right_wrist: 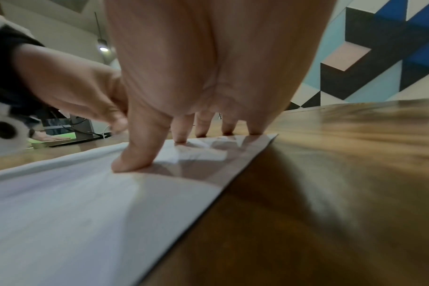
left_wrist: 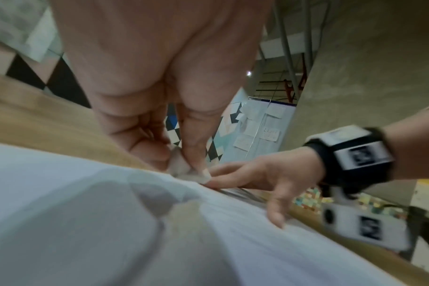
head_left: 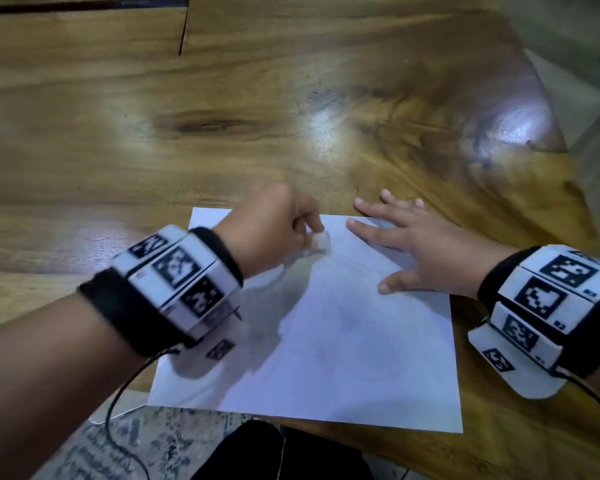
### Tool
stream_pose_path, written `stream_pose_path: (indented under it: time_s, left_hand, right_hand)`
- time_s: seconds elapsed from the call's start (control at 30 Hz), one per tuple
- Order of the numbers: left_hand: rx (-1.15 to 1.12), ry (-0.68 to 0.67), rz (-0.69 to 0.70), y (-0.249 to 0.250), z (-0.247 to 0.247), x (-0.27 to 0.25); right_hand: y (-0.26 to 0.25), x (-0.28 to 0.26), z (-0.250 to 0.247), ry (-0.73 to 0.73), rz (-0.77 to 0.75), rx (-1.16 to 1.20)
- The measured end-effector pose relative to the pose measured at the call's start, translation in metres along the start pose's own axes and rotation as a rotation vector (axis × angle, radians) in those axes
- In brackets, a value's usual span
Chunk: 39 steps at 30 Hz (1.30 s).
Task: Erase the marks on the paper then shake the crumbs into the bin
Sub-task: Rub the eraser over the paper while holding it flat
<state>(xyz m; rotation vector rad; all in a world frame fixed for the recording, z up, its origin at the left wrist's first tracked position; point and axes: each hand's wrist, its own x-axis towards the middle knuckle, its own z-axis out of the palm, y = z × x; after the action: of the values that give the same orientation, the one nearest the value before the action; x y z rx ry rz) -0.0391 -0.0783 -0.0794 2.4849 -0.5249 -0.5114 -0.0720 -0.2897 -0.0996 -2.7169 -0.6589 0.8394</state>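
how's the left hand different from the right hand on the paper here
The left hand is curled, pinching a small white eraser; the right hand lies flat with fingers spread, holding nothing. The left hand touches the paper only through the eraser near the far edge; the right hand presses fingertips on the far right corner. Both wear tagged wristbands.

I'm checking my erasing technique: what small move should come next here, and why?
Probably another short stroke of the eraser toward you. The left hand pinches it against the paper near the far edge, faint marks remain lower down, and the right hand lies flat on the far right corner, steadying the sheet. No bin is in view, so shaking seems premature.
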Motion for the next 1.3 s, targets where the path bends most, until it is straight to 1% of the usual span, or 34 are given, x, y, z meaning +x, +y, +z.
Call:
stream_pose_path:
  time_s: [0.1,0.17,0.23,0.27,0.3,0.37,0.4,0.43,0.47,0.57,0.6,0.63,0.67,0.73,0.77,0.8,0.9,0.93,0.97,1.0,1.1,1.13,1.17,1.27,1.3]
  left_hand:
    - [0.005,0.029,-0.02,0.01,0.006,0.024]
    - [0.018,0.036,-0.017,0.011,0.012,0.028]
    - [0.029,0.036,0.019,0.008,0.014,0.022]
    - [0.031,0.013,0.041,0.006,0.013,0.018]
    - [0.039,-0.04,0.06,0.003,0.011,0.012]
    - [0.076,-0.201,0.072,-0.002,0.008,0.0]
    - [0.096,-0.261,0.066,-0.002,0.006,-0.001]
    - [0.101,-0.271,0.066,-0.001,0.003,0.001]
    - [0.1,-0.229,0.068,0.001,0.003,0.006]
    - [0.071,-0.025,0.048,0.013,0.006,0.026]
    - [0.071,0.008,0.03,0.015,0.008,0.027]
    - [0.072,0.008,0.031,0.014,0.01,0.024]
    - [0.078,-0.025,0.04,0.012,0.012,0.019]
    - [0.092,-0.171,0.077,0.008,0.013,0.005]
    - [0.095,-0.213,0.085,0.008,0.012,0.002]
    - [0.088,-0.213,0.08,0.009,0.011,0.003]
    - [0.053,-0.037,0.044,0.013,0.011,0.021]
    - [0.069,0.006,0.046,0.015,0.012,0.025]
    - [0.092,0.013,0.056,0.015,0.013,0.025]
    - [0.111,-0.016,0.072,0.013,0.014,0.021]
    - [0.165,-0.233,0.145,0.008,0.012,0.003]
    - [0.169,-0.261,0.146,0.008,0.011,0.001]
    - [0.168,-0.231,0.137,0.01,0.009,0.004]
    - [0.121,0.002,0.042,0.015,0.009,0.023]
    - [0.114,0.046,0.023,0.017,0.011,0.026]
  right_hand:
    - [-0.001,0.0,0.0,0.008,-0.002,0.019]
    - [0.0,0.0,0.0,0.016,-0.002,0.026]
    - [0.0,0.0,0.001,0.016,-0.002,0.025]
    - [0.001,0.001,0.001,0.016,-0.003,0.021]
    - [0.001,0.001,0.001,0.014,-0.003,0.014]
    - [0.001,0.001,0.002,0.011,0.001,0.005]
    - [0.002,0.001,0.002,0.013,0.003,0.003]
    - [0.002,0.001,0.002,0.017,0.006,0.001]
    - [0.001,0.001,0.002,0.018,0.007,-0.003]
    - [0.001,0.001,0.003,0.028,0.021,-0.012]
    - [0.001,0.001,0.003,0.032,0.026,-0.014]
    - [0.001,0.002,0.003,0.036,0.028,-0.015]
    - [0.001,0.002,0.003,0.039,0.028,-0.014]
    - [0.002,0.001,0.002,0.044,0.028,-0.008]
    - [0.002,0.001,0.002,0.045,0.028,-0.006]
    - [0.002,0.001,0.002,0.045,0.028,-0.005]
    - [0.001,0.002,0.002,0.047,0.03,-0.002]
    - [0.0,0.002,0.002,0.047,0.033,-0.002]
    - [0.0,0.002,0.002,0.043,0.034,-0.002]
    - [0.0,0.001,0.002,0.042,0.036,0.001]
    - [0.001,0.001,0.001,0.049,0.032,0.011]
    - [0.001,0.001,0.001,0.051,0.03,0.013]
    - [0.001,0.001,0.002,0.054,0.029,0.015]
    - [0.0,0.001,0.002,0.06,0.03,0.02]
    - [0.001,0.001,0.002,0.061,0.032,0.02]
